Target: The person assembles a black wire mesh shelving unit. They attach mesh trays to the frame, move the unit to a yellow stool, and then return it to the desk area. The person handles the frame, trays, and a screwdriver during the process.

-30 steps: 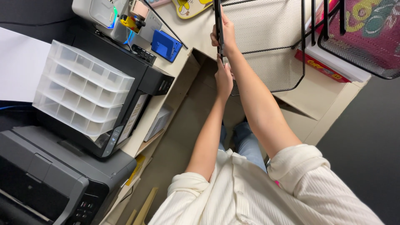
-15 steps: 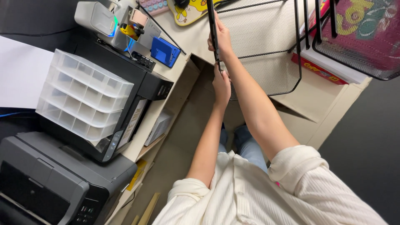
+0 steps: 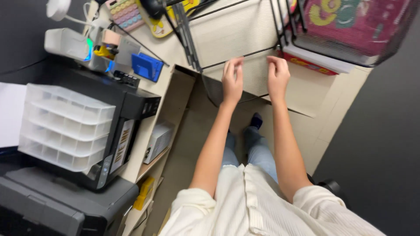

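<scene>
Pale desk edge (image 3: 302, 102); left hand (image 3: 232, 81), right hand (image 3: 278, 76) on black wire frame (image 3: 245, 54)

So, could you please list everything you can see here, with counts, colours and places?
wire frame: one, black, flat on the desk under both hands
desk: one, beige, centre
mesh basket: one, black, pink contents, top right
drawer unit: one, clear plastic, left, on the printer
printer: one, black, left
grey machine: one, bottom left
blue box: one, desk's left edge
pastel keypad: one, top
white box: one, shelf under the desk
left hand: fingers on the wire frame
right hand: fingers on the wire frame
</scene>
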